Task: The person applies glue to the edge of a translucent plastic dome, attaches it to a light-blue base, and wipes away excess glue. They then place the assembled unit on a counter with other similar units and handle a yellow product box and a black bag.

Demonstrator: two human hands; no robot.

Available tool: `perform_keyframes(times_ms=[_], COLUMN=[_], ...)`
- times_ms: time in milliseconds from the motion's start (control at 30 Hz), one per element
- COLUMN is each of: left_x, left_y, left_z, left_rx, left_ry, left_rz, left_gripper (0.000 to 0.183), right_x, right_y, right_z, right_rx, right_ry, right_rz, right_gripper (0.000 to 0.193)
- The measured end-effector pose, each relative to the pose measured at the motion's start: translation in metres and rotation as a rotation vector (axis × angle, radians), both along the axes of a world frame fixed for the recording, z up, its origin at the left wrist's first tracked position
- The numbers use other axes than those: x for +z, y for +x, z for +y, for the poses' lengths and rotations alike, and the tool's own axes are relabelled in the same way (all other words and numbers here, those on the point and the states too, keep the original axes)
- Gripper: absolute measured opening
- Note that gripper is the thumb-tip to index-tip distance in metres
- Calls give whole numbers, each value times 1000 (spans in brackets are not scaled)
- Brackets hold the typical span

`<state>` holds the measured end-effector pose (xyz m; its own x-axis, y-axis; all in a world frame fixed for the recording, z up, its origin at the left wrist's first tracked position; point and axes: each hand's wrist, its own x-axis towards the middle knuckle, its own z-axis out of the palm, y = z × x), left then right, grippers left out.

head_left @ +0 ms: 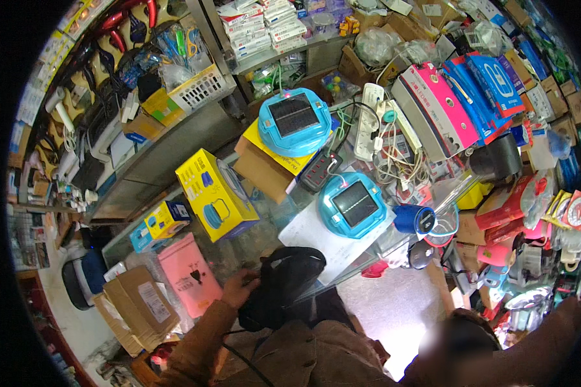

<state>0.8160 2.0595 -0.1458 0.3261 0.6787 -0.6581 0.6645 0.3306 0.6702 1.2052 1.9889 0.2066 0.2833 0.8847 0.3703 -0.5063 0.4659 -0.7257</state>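
My left hand [240,287] comes in from the lower edge in a brown sleeve. Its fingers are closed at the left edge of a black, soft-looking bag [284,278] with a rounded top, held in front of my body at the counter's near edge. A pink pouch [189,274] lies just left of that hand. Beyond the bag, a blue solar lamp [353,205] rests on white paper [303,235]. A brown sleeve [529,358] stretches to the dark right rim, and no hand can be made out there.
Another blue solar lamp [294,122] sits on an open yellow box [265,161]. A closed yellow box [216,195] stands nearby. White power strips [368,122] and tangled cables lie at the back. Flattened cardboard [139,308] is at left, a blue cylinder [414,219] at right.
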Motion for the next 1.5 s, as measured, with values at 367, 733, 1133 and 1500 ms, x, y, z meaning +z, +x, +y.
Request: perform_keyframes(times_ms=[367,733,1133,1500], left_x=[-5,9,0,15], left_y=[-41,-2,17,24], left_z=[-9,-10,-26,-36], left_rx=[108,-203,57,151], left_ry=[-15,58,-371,-542], left_rz=[42,-63,-320,-463], left_gripper=[42,97,86,106], right_x=[-175,-373,-372,-343], right_y=[-27,-155,-182,-176], right_z=[-70,-107,-99,-98], right_rx=[98,491,441,427], right_ry=[-1061,-1534,-1601,-1484], right_rz=[-107,485,617,458], right_gripper=[21,41,14,32])
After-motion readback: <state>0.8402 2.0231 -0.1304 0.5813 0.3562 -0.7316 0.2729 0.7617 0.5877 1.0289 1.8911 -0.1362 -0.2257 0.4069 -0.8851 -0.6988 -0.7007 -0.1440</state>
